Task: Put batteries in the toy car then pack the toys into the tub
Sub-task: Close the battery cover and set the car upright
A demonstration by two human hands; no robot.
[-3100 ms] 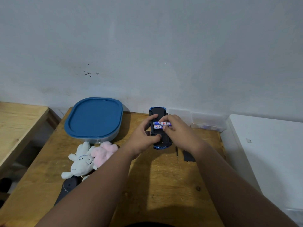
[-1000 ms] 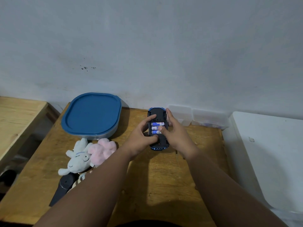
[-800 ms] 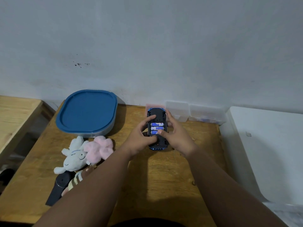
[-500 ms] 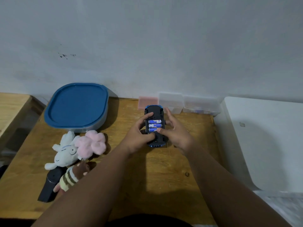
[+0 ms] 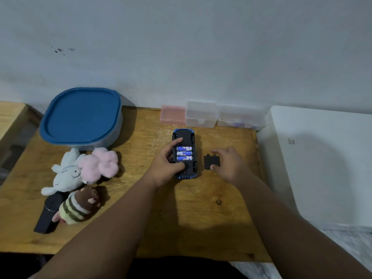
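The blue toy car [image 5: 184, 137] lies upside down on the wooden table [image 5: 193, 214]. Three blue batteries [image 5: 184, 153] sit side by side in its open compartment. My left hand [image 5: 166, 165] grips the car from the left, index finger above the batteries and thumb below them. My right hand [image 5: 229, 164] pinches the black battery cover [image 5: 210, 162], which lies flat on the table just right of the car. The tub [image 5: 80, 117] with its blue lid on stands at the back left. A white plush [image 5: 64, 176], a pink plush [image 5: 100, 163] and a striped brown plush [image 5: 78, 206] lie in front of it.
A black cylinder-shaped object [image 5: 49, 213] lies under the plush toys at the left. A pink box [image 5: 173, 114] and two clear plastic boxes [image 5: 201, 113] stand against the wall. A white surface [image 5: 322, 158] borders the table on the right. A second wooden table [image 5: 10, 117] is at far left.
My right hand has left the car and moved right onto the battery cover. All three batteries now sit in the compartment. The camera has tilted down and shifted.
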